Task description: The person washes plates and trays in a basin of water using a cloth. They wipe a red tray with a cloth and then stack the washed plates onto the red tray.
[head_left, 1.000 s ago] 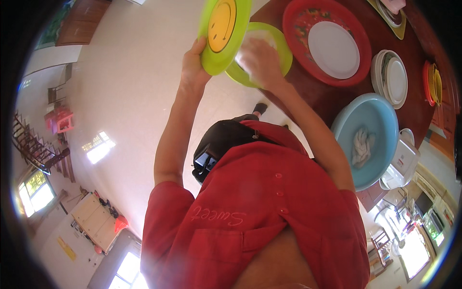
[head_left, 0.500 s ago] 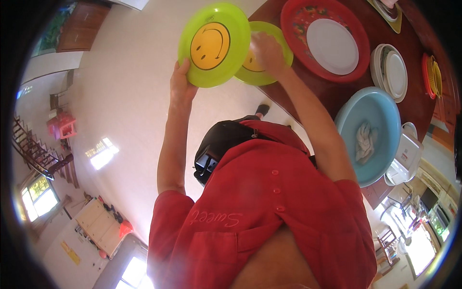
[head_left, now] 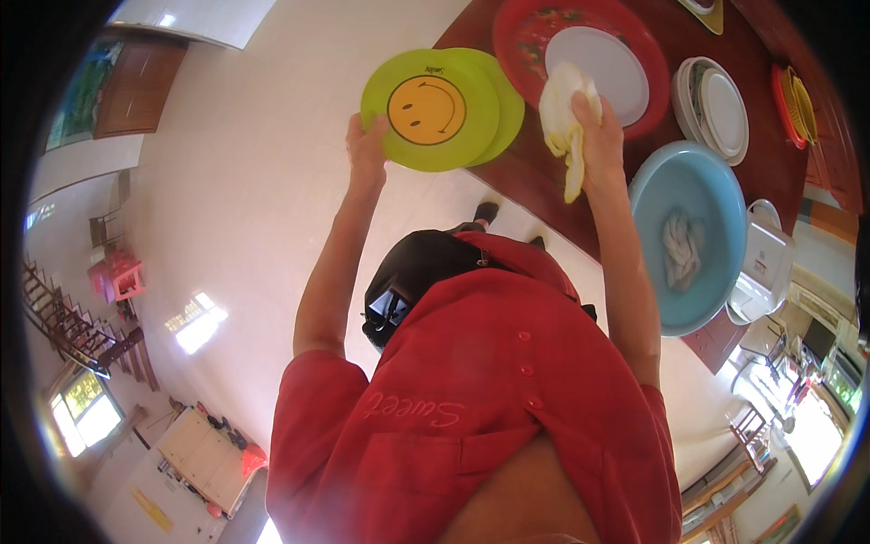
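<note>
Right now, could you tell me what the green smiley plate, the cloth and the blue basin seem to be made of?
The green smiley plate, held at its rim by the left hand, looks like smooth plastic or melamine: uniform bright colour, printed face. The cloth in the right hand seems soft woven fabric, crumpled and hanging limp. The blue basin appears to be moulded plastic with a slightly glossy, even surface.

I'm in a home dining area: a dark wooden table (head_left: pixel 535 172) crowded with plastic plates (head_left: pixel 716 104) and a blue basin (head_left: pixel 693 236), tiled floor (head_left: pixel 254 208), a wooden staircase (head_left: pixel 63 317).
</note>
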The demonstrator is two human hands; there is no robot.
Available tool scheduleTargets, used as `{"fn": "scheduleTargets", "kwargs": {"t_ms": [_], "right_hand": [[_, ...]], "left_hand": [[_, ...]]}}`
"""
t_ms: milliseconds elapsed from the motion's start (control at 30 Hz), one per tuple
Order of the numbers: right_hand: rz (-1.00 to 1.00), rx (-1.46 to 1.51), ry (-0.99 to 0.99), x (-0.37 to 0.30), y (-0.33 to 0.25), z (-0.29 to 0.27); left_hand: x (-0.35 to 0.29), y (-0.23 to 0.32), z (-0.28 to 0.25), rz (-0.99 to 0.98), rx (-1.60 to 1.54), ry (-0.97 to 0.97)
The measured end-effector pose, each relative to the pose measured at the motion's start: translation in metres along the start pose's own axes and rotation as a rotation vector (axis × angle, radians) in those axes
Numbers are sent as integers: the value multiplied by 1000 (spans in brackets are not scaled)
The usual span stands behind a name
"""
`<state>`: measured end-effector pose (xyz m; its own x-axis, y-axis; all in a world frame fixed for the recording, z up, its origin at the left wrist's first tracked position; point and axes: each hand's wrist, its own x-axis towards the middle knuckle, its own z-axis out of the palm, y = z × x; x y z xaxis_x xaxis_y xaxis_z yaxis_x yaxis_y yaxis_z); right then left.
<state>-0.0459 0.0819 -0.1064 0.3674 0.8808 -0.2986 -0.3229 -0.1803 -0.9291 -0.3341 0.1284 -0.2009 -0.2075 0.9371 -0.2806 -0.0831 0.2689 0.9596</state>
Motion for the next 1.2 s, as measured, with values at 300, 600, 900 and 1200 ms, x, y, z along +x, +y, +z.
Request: {"fn": "scheduleTargets", "kwargs": {"t_ms": [300, 600, 900, 1200], "right_hand": [[40, 17, 31, -53, -4, -25], [27, 188, 123, -76, -8, -48], [-94, 396, 293, -102, -54, -74], [-461, 349, 921, -181, -70, -199]], "left_hand": [[-3, 23, 29, 75, 1095, -21], [6, 69, 43, 165, 1719, -193], [37, 59, 214, 690, 902, -612], [58, 25, 300, 154, 1246, -343]]}}
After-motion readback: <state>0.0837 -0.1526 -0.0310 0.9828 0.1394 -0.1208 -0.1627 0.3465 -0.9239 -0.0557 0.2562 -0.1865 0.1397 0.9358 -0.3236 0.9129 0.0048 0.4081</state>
